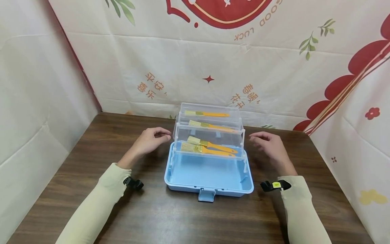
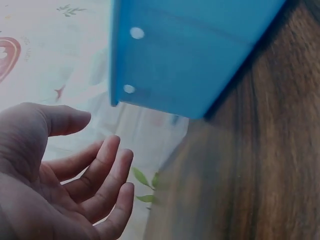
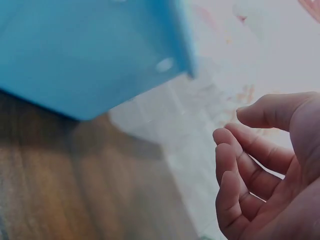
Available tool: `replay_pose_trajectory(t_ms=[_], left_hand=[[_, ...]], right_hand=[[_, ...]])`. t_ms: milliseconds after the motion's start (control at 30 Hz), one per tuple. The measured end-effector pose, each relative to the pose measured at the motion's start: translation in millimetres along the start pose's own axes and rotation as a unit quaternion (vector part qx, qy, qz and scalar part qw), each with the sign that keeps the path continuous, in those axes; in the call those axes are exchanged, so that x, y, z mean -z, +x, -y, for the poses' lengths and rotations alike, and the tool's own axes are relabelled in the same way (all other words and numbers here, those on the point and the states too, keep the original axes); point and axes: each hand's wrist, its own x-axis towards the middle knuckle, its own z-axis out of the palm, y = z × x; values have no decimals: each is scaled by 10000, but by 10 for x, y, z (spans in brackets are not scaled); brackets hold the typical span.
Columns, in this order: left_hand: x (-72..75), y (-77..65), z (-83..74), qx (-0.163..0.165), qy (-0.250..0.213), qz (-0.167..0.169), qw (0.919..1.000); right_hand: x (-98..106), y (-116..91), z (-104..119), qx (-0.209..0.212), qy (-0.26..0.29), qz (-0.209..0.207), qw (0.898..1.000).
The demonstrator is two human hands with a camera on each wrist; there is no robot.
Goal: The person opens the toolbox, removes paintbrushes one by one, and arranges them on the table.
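A light-blue storage box (image 1: 207, 174) stands open on the table, its clear tiered trays (image 1: 231, 138) raised and stepped toward the back. Yellow-handled paintbrushes lie in the trays: one brush (image 1: 210, 114) in the top tier, another brush (image 1: 217, 127) in the middle, and two crossing in the lowest. My left hand (image 1: 151, 139) hovers beside the box's left end with loosely bent fingers and nothing in them. Opposite it, my right hand (image 1: 271, 146) is held off the right end, also holding nothing. Both wrist views show the box's blue side wall (image 2: 185, 60) apart from the fingers.
A blue latch (image 1: 207, 195) hangs down at the box's front. The dark wood table (image 1: 170, 223) runs back to a printed white cloth (image 1: 189, 67), with more cloth along both sides. Black straps (image 1: 275, 185) sit around both wrists.
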Motion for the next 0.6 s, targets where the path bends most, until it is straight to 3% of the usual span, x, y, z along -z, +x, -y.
replay_pose_trajectory(t_ms=[267,400,600], left_hand=[[-32,-67,-77,-198,72,333,9992],[-62,-74,-72,-268,48,370,9989],[-83,-81,-76,-281,40,417,9987]], right_hand=[[6,-196,352,359,152,-259,9989],[-62,-291,580,519,45,-111,9986],[-185,-344,832,1092,-396,365,9926]])
